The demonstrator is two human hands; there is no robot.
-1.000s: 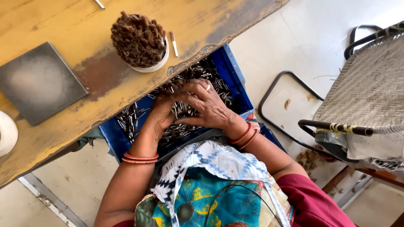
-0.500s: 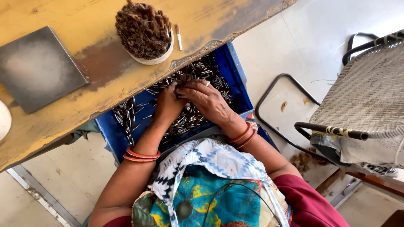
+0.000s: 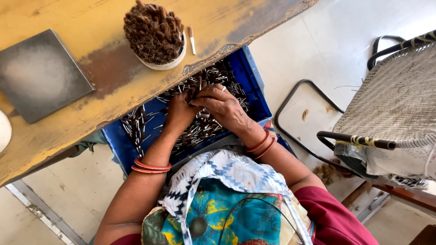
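Observation:
A blue plastic crate (image 3: pixel 252 90) sits on my lap under the table edge, filled with several thin dark sticks with pale tips (image 3: pixel 136 127). My left hand (image 3: pixel 179 111) reaches into the pile with fingers curled around a small bunch of sticks. My right hand (image 3: pixel 220 104) lies beside it, fingers pressed on the same bunch. Both wrists wear red bangles. On the yellow wooden table (image 3: pixel 91 27) stands a white bowl (image 3: pixel 170 61) packed with upright brown-tipped sticks.
A grey square slab (image 3: pixel 38 75) lies on the table at left, a white round rim at the far left edge. One loose stick (image 3: pixel 191 40) lies by the bowl. A woven chair (image 3: pixel 390 104) with a metal frame stands at right on the pale floor.
Both hands have shifted slightly toward the table edge within the crate while gathering sticks. The view has drifted a little; the bowl and slab stay put.

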